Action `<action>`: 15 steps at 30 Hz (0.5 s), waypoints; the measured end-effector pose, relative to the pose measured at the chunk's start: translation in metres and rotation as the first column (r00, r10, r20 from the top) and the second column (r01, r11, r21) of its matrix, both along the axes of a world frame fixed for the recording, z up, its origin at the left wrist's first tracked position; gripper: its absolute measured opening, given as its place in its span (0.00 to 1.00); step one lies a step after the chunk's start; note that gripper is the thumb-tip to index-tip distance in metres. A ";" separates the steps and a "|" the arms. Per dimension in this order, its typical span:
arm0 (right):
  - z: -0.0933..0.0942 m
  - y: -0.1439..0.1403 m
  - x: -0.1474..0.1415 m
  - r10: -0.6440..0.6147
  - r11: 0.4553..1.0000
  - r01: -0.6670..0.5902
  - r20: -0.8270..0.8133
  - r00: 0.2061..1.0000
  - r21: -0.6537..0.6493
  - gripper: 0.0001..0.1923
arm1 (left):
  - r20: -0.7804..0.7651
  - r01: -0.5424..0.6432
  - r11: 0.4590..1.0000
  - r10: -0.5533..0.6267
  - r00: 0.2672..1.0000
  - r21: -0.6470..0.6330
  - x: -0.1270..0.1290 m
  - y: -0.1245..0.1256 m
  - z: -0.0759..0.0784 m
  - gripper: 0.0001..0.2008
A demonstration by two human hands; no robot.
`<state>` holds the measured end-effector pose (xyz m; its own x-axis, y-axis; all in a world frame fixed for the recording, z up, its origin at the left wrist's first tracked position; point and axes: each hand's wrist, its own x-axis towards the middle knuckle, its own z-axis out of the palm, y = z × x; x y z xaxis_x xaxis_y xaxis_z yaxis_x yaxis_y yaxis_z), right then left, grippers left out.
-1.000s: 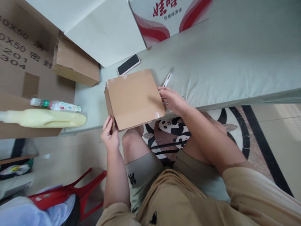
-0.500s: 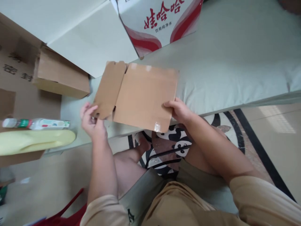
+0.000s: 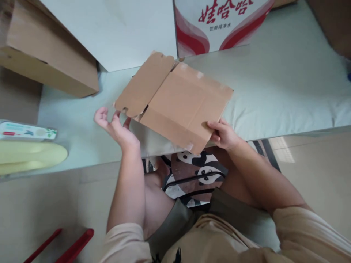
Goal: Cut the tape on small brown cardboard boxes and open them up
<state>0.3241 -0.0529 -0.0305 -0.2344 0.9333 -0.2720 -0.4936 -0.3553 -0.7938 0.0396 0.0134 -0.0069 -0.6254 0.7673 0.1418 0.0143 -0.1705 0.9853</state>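
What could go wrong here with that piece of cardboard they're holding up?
The flattened cardboard box is pinched only at its near corner by the right hand, so it might sag or slip. The left hand is open beside the loose flap, not gripping it, so the flap could swing. The box partly overhangs the table edge and might drop to the floor.

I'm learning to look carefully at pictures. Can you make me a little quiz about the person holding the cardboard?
1. True or false: the right hand pinches the flat brown cardboard box.
2. Which hand is open, fingers spread? A) left B) right
3. What colour is the lettering on the white carton at the back of the pale table?

Key: 1 true. 2 A, the left hand, beside the box's flap. 3 red.
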 end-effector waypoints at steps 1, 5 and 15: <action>0.001 -0.002 -0.002 -0.007 1.000 0.007 0.014 1.000 0.006 0.22 | 0.011 0.018 1.000 -0.018 1.000 0.006 -0.001 -0.001 -0.002 0.19; 0.005 -0.015 -0.004 -0.087 0.996 0.087 0.088 0.992 0.005 0.25 | 0.046 0.065 0.998 -0.066 0.997 0.023 -0.003 -0.012 -0.004 0.18; 0.049 -0.076 0.083 -0.733 0.645 0.736 0.439 0.519 0.206 0.24 | 0.093 0.189 0.982 -0.190 0.977 0.010 -0.004 -0.018 -0.003 0.12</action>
